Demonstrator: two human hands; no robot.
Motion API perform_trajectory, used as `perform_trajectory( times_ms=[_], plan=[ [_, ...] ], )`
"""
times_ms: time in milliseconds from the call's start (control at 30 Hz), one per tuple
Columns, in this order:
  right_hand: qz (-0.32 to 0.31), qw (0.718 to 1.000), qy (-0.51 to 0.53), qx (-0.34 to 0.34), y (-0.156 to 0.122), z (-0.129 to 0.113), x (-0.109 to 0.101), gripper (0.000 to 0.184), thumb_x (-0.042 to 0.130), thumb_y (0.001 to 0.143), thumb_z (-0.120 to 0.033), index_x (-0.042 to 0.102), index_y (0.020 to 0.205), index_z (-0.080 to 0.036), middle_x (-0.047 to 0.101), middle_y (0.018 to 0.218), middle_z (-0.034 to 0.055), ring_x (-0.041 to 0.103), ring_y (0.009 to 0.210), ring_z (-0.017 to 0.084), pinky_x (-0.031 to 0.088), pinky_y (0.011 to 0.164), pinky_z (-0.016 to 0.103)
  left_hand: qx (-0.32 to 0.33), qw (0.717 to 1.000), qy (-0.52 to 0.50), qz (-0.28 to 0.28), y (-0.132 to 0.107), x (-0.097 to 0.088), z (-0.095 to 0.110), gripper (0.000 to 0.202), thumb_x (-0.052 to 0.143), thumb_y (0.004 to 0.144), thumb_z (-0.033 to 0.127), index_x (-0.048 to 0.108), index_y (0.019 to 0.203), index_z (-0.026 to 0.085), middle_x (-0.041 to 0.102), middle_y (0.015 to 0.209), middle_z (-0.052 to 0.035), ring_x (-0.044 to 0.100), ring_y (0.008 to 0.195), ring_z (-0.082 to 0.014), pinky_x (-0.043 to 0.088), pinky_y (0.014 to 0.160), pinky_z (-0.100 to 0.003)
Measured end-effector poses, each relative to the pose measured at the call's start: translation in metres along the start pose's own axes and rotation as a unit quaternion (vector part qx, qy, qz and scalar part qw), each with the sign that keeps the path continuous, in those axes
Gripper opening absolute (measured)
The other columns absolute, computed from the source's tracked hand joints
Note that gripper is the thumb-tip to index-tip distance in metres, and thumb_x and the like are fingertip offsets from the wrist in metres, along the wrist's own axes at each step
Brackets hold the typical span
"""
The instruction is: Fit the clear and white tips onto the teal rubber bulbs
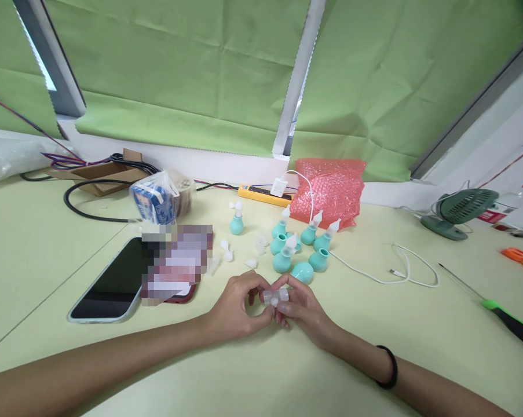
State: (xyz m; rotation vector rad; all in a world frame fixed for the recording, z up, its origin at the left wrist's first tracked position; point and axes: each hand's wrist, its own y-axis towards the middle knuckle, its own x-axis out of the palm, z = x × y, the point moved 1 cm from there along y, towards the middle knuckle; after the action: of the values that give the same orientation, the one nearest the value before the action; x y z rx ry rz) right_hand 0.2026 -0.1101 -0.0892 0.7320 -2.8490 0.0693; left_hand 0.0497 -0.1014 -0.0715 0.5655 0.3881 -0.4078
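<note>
Between my two hands is a small translucent plastic tube-like piece [275, 297]. The fingers of my left hand [240, 302] curl in a pinch at its left end. My right hand [307, 313] grips it from the right, thumb below and index finger above. Just beyond my fingers lies a teal rubber bulb [302, 272] on its side. Behind it stand several more teal bulbs; one [282, 262] carries a clear collar and white pointed tip, and another [319, 260] has a bare open neck. Loose white tips [251, 263] and clear pieces [261, 242] lie left of them.
Two phones lie left, a dark-screened one [109, 281] and a red-cased one [187, 295]. Behind are a bagged blue package [154, 200], a yellow power strip [261, 196] and pink bubble wrap [331, 191]. Rightward are a white cable [374, 278], green fan [465, 208] and screwdriver [504, 318].
</note>
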Motion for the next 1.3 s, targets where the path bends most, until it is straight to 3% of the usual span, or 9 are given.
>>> perform_trajectory(
  times_ms=[633,1000,1300],
  plan=[
    [0.006,0.999,-0.032,-0.022,-0.001,0.001,0.0,0.023,0.061,0.07,-0.033,0.05,0.083,-0.018,0.053,0.056,-0.0026,0.045,0.047,0.008,0.034,0.044,0.02,0.024,1.0,0.001,-0.014,-0.001,-0.003,0.003,0.013,0.049,0.073,0.02,0.058,0.07,0.012,0.053,0.06,-0.0029,0.045,0.055,-0.0118,0.037,0.052,-0.023],
    [0.068,0.995,-0.072,-0.031,-0.001,-0.004,0.001,0.023,0.066,0.064,-0.03,0.06,0.078,-0.013,0.057,0.052,-0.0003,0.05,0.043,0.009,0.038,0.038,0.019,-0.076,0.987,-0.097,-0.1,0.0,-0.004,-0.008,0.038,0.037,0.083,0.036,0.056,0.063,0.01,0.052,0.063,-0.0027,0.047,0.059,-0.0113,0.036,0.056,-0.022],
    [0.076,0.994,-0.076,-0.023,-0.002,-0.005,0.001,0.022,0.066,0.064,-0.029,0.059,0.078,-0.014,0.063,0.058,0.0022,0.053,0.043,0.008,0.039,0.038,0.018,-0.138,0.958,-0.203,-0.148,0.004,0.0,-0.017,0.037,0.041,0.08,0.042,0.05,0.061,0.011,0.057,0.066,-0.0032,0.052,0.065,-0.0139,0.038,0.062,-0.023]
  ],
)
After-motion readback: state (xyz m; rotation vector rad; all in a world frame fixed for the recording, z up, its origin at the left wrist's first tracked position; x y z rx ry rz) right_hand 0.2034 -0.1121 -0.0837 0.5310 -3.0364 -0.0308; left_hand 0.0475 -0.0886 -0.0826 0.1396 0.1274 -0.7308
